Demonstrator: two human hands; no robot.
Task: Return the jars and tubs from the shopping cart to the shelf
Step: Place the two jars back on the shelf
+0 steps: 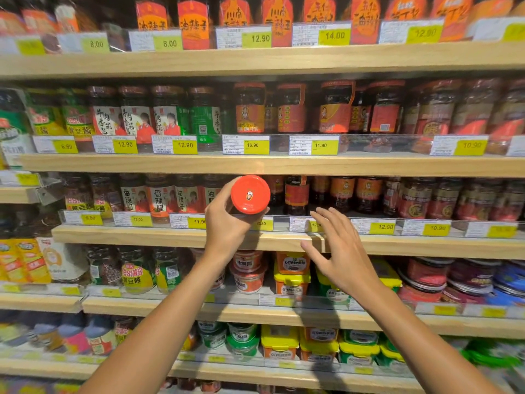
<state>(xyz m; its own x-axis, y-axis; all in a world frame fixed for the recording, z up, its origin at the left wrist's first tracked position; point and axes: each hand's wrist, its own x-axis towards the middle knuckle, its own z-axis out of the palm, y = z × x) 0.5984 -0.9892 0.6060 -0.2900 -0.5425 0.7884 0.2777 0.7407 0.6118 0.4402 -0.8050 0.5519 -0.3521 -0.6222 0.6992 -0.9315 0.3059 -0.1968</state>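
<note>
A jar with a red lid [250, 194] is tipped so its lid faces me, and my left hand [227, 223] is wrapped around its body. It hovers in front of the third wooden shelf [181, 237], just above the clear price rail, level with a row of dark sauce jars [297, 194]. To the right, my right hand [341, 251] is spread with fingers apart and holds nothing, in front of the shelf edge. The jar's label is hidden by my fingers. The shopping cart is out of view.
Wooden shelves run across the whole view, packed with jars and yellow price tags [184, 145]. Below the hands sit stacked red tubs [248, 271] and yellow-lidded tubs [291, 275]. Yellow pouches [22, 263] stand at the left.
</note>
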